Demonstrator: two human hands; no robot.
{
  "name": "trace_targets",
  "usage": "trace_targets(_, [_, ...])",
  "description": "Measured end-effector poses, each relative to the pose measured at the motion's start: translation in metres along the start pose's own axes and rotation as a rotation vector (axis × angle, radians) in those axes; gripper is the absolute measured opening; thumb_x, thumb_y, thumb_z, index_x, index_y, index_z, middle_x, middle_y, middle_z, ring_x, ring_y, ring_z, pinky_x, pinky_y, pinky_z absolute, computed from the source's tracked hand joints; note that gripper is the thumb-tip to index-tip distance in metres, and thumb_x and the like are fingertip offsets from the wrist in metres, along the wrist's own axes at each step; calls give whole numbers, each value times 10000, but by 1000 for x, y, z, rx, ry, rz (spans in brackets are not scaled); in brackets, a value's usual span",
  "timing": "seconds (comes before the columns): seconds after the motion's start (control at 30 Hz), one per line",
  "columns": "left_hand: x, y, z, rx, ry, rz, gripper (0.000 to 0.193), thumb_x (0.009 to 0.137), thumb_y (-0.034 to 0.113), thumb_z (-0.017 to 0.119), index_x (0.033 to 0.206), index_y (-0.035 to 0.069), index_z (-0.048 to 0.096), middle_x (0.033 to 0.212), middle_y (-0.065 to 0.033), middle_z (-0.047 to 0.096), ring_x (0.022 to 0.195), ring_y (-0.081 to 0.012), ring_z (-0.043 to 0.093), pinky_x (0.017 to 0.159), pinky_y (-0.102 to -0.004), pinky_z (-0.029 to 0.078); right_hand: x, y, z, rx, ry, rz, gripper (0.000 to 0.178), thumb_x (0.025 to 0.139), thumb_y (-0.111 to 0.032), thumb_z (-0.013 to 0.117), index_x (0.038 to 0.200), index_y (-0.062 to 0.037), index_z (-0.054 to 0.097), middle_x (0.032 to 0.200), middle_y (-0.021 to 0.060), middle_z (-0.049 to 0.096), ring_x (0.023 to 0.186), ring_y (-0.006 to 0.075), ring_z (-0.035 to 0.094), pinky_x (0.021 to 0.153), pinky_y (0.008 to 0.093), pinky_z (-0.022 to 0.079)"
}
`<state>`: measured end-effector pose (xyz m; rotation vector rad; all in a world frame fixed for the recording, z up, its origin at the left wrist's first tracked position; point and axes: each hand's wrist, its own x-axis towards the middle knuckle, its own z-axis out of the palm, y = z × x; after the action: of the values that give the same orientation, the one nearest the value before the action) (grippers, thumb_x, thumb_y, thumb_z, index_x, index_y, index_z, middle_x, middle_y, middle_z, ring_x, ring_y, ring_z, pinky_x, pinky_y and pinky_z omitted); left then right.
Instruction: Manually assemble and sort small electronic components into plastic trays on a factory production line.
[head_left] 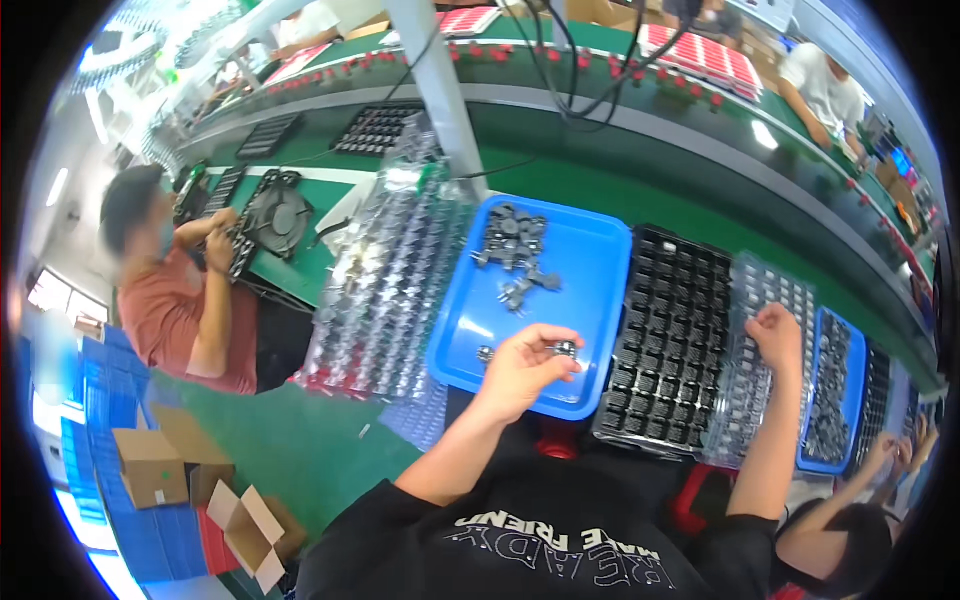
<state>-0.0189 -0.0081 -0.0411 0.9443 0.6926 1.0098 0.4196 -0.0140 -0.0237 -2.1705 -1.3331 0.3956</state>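
The left hand pinches a small silver-and-black component over the blue tray, fingertip-held probably for fine control, while the right hand hangs curled above the clear blister tray, its grip too hidden to judge.

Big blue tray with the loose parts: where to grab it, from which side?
I'd take the big blue tray by its raised rim at the two short ends, near and far, coming from above. Clear plastic trays on the left and a black tray on the right crowd its long sides. Keep it level: loose grey parts lie inside.
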Motion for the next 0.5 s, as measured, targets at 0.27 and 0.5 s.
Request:
trace_targets(0.27, [-13,13,-1,-114,39,-72,419,952,6,657,1366,12,593,1302,-98,633,984,-169,651,805,-304,553,-9,9,-3,125,-138,-120,114,823,16,679,932,-4,704,750,24,650,683,107,598,674,256,497])
trace_targets(0.5, [-12,37,11,-97,-55,17,405,972,135,704,1335,-4,590,1200,-137,667,925,-184,680,766,-317,581,-36,-32,1,82,12,-154,164,896,23,653,1053,2,696,950,57,703,799,114,647,726,259,504])
